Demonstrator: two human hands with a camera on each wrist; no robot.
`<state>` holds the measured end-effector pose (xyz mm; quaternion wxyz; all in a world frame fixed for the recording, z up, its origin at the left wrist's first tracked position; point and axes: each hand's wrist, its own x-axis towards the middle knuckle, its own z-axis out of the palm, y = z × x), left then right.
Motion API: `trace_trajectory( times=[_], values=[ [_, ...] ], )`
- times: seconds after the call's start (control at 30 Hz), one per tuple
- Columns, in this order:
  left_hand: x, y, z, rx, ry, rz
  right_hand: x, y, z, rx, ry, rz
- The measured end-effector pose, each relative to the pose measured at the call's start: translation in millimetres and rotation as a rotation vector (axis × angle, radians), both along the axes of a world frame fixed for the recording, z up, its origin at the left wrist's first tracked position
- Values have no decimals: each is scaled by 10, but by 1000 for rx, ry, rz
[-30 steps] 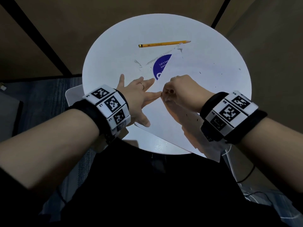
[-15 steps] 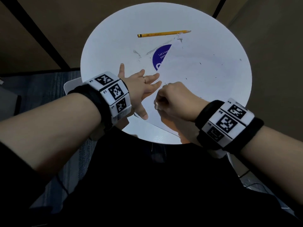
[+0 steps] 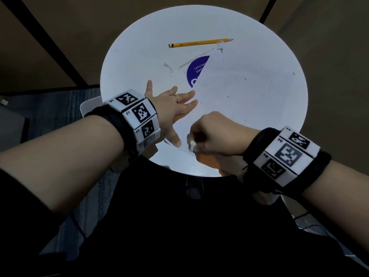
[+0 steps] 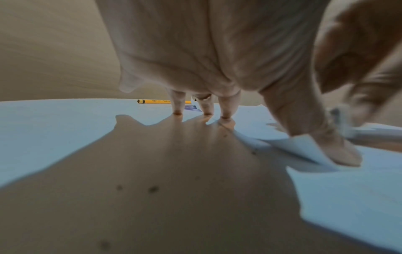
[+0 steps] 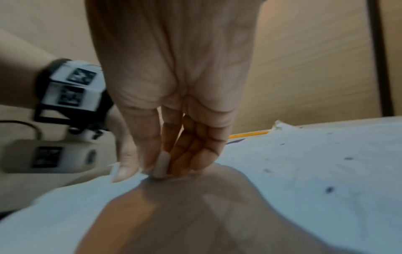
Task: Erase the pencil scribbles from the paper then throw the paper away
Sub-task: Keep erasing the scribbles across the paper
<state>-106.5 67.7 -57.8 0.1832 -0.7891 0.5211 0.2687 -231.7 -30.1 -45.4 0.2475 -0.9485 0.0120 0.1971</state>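
Paper (image 3: 235, 100): lying flat on the round white table (image 3: 139, 47), near edge reaching the table's front rim, far corner torn and curling up just beside the pencil tip; partly covering a blue sticker (image 3: 196, 71).
Left hand (image 3: 171, 108): released and spread, fingertips and thumb pressing down on the left edge of the sheet; likely pinning it so rubbing is not dragging or creasing it. Left wrist view showing the thumb flattening a lifted corner.
Right hand (image 3: 211, 134): clenched round a small white eraser (image 3: 192, 145), pinching it between thumb and fingers, its end touching the sheet close to the near corner; blurring in the right wrist view suggesting quick strokes.
Eraser grip: held low and steep, probably for pressing hard on a small patch.
Pencil (image 3: 199, 43): lying idle at the far side of the table, well apart from both hands.
Crumbs: dark specks scattered across the sheet and the table, likely eraser rubbings.
Scribbles: not clearly visible under the hands; faint grey marks showing on the bare table left of the sticker.
Stage: erasing appearing to be under way; throwing away not yet started, no bin in view.
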Motion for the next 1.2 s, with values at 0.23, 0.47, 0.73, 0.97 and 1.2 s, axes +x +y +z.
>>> trace_trajectory(
  times=[0.23,0.47,0.73,0.97,1.2],
  values=[
    [108,125,32,-32,47,38,97,-176,-49,79,-33,-227],
    [166,187,22,-46,76,46,219,66,21,-39,-83,-59],
    [144,171,80,-24,64,43,284,58,-16,-27,-126,-50],
    [152,152,82,-14,39,35,222,32,-46,46,15,-70],
    [178,-129,166,-263,63,219,375,-724,112,-48,-181,-516]
  ],
)
